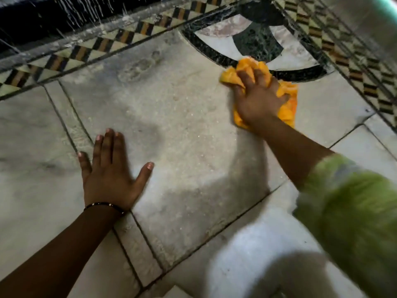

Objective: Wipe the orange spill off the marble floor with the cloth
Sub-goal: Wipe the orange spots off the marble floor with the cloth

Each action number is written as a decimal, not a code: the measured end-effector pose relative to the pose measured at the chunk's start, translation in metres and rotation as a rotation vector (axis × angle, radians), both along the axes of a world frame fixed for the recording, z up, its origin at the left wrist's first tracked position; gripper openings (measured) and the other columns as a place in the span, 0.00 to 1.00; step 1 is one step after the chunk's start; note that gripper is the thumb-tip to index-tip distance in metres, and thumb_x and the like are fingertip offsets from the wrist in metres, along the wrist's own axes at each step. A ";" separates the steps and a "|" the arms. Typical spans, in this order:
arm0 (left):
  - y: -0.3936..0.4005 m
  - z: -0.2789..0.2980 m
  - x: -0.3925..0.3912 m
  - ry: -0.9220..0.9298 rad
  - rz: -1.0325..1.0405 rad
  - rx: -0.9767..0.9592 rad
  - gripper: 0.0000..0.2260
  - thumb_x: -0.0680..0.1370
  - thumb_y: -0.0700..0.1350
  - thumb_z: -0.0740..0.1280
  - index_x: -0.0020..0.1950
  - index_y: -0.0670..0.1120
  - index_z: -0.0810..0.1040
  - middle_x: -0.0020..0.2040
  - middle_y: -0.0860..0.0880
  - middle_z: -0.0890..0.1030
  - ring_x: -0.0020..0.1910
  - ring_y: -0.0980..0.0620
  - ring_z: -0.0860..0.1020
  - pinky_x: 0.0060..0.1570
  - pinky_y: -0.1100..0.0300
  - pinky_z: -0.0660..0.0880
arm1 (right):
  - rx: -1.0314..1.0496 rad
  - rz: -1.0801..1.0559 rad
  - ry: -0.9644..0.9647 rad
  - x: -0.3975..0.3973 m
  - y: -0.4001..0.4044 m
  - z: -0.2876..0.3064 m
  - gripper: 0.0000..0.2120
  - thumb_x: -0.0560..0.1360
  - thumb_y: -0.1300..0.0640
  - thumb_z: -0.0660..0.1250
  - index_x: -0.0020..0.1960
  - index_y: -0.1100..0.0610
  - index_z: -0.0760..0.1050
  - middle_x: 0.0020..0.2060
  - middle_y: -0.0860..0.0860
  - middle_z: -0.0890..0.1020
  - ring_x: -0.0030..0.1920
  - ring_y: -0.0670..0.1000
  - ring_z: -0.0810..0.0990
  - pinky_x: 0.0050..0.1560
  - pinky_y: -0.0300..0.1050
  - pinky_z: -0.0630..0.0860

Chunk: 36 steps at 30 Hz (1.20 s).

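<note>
Currently, the orange cloth (pixel 285 108) is bunched under the clenched right hand (pixel 258 100) on the marble floor (pixel 182 125); the left hand (pixel 108 175) is laid flat, fingers released. Residue may be smeared if the bunched cloth is dragged.

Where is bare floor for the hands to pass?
Bare marble floor lies between the flat left hand and the right hand gripping the orange cloth. It is crowded at the cloth, beside the black inlay arc.

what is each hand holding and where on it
The right hand grips the bunched orange cloth from on top, around its middle. The left hand holds nothing; it lies flat on the marble floor.
</note>
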<state>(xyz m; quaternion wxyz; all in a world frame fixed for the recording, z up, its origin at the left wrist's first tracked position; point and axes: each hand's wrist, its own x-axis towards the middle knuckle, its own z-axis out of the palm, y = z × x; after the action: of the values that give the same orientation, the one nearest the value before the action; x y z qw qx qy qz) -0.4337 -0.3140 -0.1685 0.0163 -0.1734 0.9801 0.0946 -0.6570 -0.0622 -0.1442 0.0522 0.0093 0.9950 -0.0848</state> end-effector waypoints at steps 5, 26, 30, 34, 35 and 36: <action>0.002 0.000 0.000 -0.005 0.002 -0.002 0.41 0.72 0.70 0.49 0.78 0.45 0.52 0.78 0.45 0.53 0.77 0.45 0.50 0.72 0.40 0.43 | 0.031 0.418 0.009 0.052 -0.056 -0.004 0.25 0.78 0.41 0.52 0.75 0.39 0.56 0.77 0.49 0.56 0.75 0.64 0.52 0.67 0.74 0.49; 0.104 0.001 -0.035 -0.006 -0.463 -0.003 0.38 0.76 0.65 0.52 0.77 0.40 0.55 0.78 0.43 0.55 0.77 0.47 0.52 0.73 0.43 0.47 | 0.143 0.389 0.037 0.059 0.137 -0.002 0.34 0.68 0.27 0.51 0.73 0.32 0.54 0.78 0.50 0.52 0.76 0.62 0.48 0.64 0.78 0.48; 0.104 0.004 -0.037 -0.028 -0.455 0.017 0.38 0.75 0.65 0.52 0.77 0.41 0.54 0.78 0.44 0.54 0.77 0.48 0.51 0.74 0.45 0.46 | 0.021 -0.008 -0.039 -0.014 0.069 -0.003 0.32 0.71 0.28 0.52 0.74 0.33 0.52 0.78 0.53 0.49 0.75 0.67 0.42 0.65 0.79 0.43; 0.105 0.005 -0.038 -0.051 -0.449 0.043 0.38 0.75 0.65 0.53 0.77 0.42 0.55 0.78 0.45 0.55 0.77 0.48 0.52 0.74 0.45 0.48 | 0.025 0.298 -0.034 -0.013 -0.019 -0.007 0.31 0.72 0.30 0.54 0.74 0.35 0.56 0.78 0.50 0.52 0.76 0.66 0.43 0.64 0.79 0.42; 0.104 0.006 -0.039 -0.064 -0.452 0.047 0.38 0.74 0.65 0.53 0.77 0.42 0.55 0.78 0.45 0.56 0.77 0.48 0.52 0.74 0.46 0.48 | 0.028 0.401 -0.015 0.001 -0.022 -0.007 0.31 0.72 0.31 0.55 0.73 0.35 0.57 0.78 0.50 0.53 0.76 0.65 0.45 0.65 0.79 0.43; 0.103 0.006 -0.039 -0.075 -0.454 0.054 0.38 0.74 0.65 0.53 0.77 0.42 0.56 0.77 0.44 0.57 0.77 0.48 0.53 0.74 0.46 0.48 | 0.035 0.507 0.016 0.017 -0.014 -0.007 0.30 0.72 0.31 0.56 0.73 0.35 0.59 0.77 0.49 0.56 0.76 0.65 0.47 0.65 0.78 0.45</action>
<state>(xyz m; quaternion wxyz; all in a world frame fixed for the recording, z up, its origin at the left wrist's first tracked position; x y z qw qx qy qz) -0.4723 -0.2108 -0.1623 0.0780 0.0488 0.9898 0.1084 -0.6396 -0.0758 -0.1508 0.0636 -0.2403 0.9672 -0.0516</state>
